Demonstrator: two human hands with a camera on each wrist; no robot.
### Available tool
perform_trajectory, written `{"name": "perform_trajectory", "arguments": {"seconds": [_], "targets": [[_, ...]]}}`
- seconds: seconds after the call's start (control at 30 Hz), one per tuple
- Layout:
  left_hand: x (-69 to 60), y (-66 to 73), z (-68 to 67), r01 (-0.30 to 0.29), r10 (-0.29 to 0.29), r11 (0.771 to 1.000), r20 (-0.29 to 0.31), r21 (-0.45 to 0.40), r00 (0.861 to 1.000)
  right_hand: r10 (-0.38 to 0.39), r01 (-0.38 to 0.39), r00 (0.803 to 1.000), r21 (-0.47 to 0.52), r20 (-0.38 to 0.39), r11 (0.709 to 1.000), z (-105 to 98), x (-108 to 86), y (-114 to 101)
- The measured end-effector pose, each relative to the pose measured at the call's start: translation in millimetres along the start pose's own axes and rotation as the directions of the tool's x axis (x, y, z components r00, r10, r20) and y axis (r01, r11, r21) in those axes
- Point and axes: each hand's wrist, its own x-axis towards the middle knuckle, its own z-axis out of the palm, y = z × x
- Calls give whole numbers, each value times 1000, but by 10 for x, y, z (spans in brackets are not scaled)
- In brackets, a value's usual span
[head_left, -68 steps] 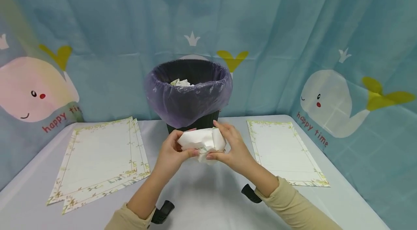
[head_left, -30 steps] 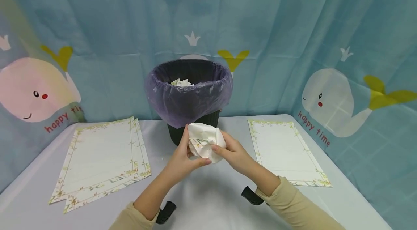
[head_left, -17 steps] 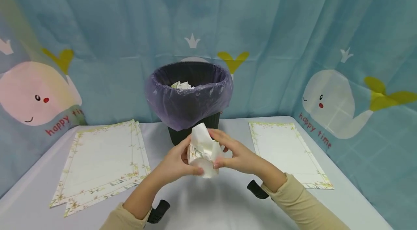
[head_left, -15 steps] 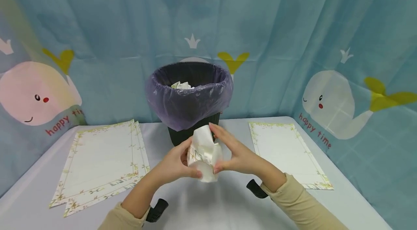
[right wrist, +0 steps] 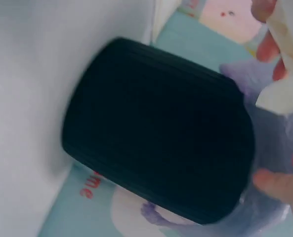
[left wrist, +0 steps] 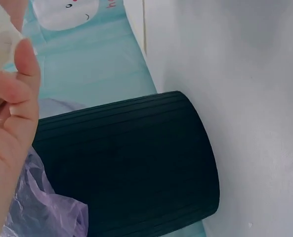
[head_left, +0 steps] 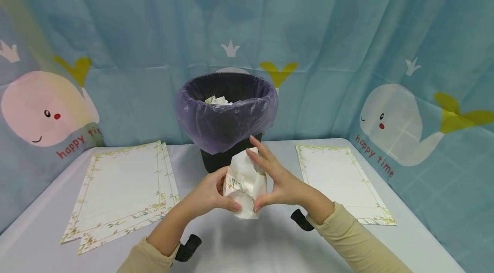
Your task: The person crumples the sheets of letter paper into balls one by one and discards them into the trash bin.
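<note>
A crumpled sheet of white paper (head_left: pixel 245 183) with a printed floral edge is held over the table in front of the bin. My left hand (head_left: pixel 210 193) grips its left side, thumb in front and fingers behind. At the paper's right, my right hand (head_left: pixel 283 180) has thumb and fingers spread wide around the edge, seeming to touch it lightly. In the right wrist view, visible right fingertips (right wrist: pixel 270 182) stand apart from the paper (right wrist: pixel 284 94). The left wrist view catches the left hand (left wrist: pixel 13 118) with the paper (left wrist: pixel 0 44) at the frame's edge.
Behind the hands stands a black bin (head_left: pixel 216 161) with a purple liner (head_left: pixel 227 122); crumpled paper (head_left: pixel 218 100) lies inside. Overlapping flat sheets (head_left: pixel 123 178) lie on the left, another sheet (head_left: pixel 339 178) on the right. A whale-print curtain (head_left: pixel 328 19) surrounds the white table (head_left: pixel 247 247).
The paper has been turned and squeezed from a wide bundle into a narrower, upright one. My right fingers have spread and loosened around it, while my left hand keeps its grip.
</note>
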Motion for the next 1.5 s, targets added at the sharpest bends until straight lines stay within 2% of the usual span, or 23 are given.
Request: {"name": "perform_trajectory", "arguments": {"seconds": [0.1, 0.2, 0.3, 0.37, 0.5, 0.57, 0.7, 0.8, 0.9, 0.97, 1.03, 1.13, 1.2, 1.27, 1.3, 1.37, 1.4, 1.5], "targets": [[1, 4, -4, -10, 10, 1000, -17, 2, 1000, -82, 72, 995, -173, -52, 982, -9, 19, 11], [4, 5, 20, -25, 27, 999, -73, 39, 997, -114, 97, 992, -242, -60, 966, 0, 20, 19], [-4, 2, 66, -30, 38, 998, -145, 57, 989, -141, 122, 988, -232, -67, 965, 19, 12, 32], [-12, -10, 93, -39, 44, 999, -184, 34, 982, -164, 146, 984, -205, -74, 968, 35, 11, 42], [-35, -51, 136, -89, 82, 996, -225, -21, 971, -200, 190, 977, -139, -68, 972, 70, -1, 49], [-31, -73, 152, -127, 117, 991, -238, -28, 964, -201, 191, 977, -129, -72, 973, 92, -15, 41], [-20, -101, 191, -165, 151, 986, -285, -28, 947, -196, 184, 976, -113, -97, 976, 159, -49, 5], [-6, -89, 228, -134, 107, 989, -335, -59, 936, -209, 197, 969, -94, -135, 976, 211, -60, -5], [15, -70, 258, -74, 34, 993, -383, -91, 923, -240, 228, 953, -84, -183, 970, 261, -53, 14], [25, -56, 271, -36, -4, 995, -395, -95, 918, -255, 245, 943, -71, -213, 967, 295, -48, 24], [30, -46, 268, -14, -20, 996, -387, -86, 922, -249, 244, 940, -51, -235, 968, 320, -47, 28], [34, -40, 231, -42, 33, 999, -336, -19, 941, -183, 187, 944, -12, -275, 982, 326, -53, 6], [28, -26, 193, -65, 69, 998, -272, 24, 960, -74, 95, 945, 52, -318, 994, 298, -54, -21], [27, -10, 161, -95, 106, 994, -208, 63, 972, 60, -5, 931, 152, -360, 988, 249, -54, -46], [25, 1, 152, -108, 121, 991, -181, 81, 976, 125, -47, 919, 211, -375, 976, 221, -52, -59], [24, 21, 150, -120, 130, 990, -148, 76, 980, 235, -107, 892, 325, -385, 940, 166, -52, -87], [25, 20, 153, -142, 151, 987, -145, 74, 978, 271, -126, 884, 365, -381, 923, 146, -52, -99], [27, 24, 179, -176, 184, 983, -185, 56, 965, 307, -149, 885, 412, -351, 899, 124, -55, -126]]}}
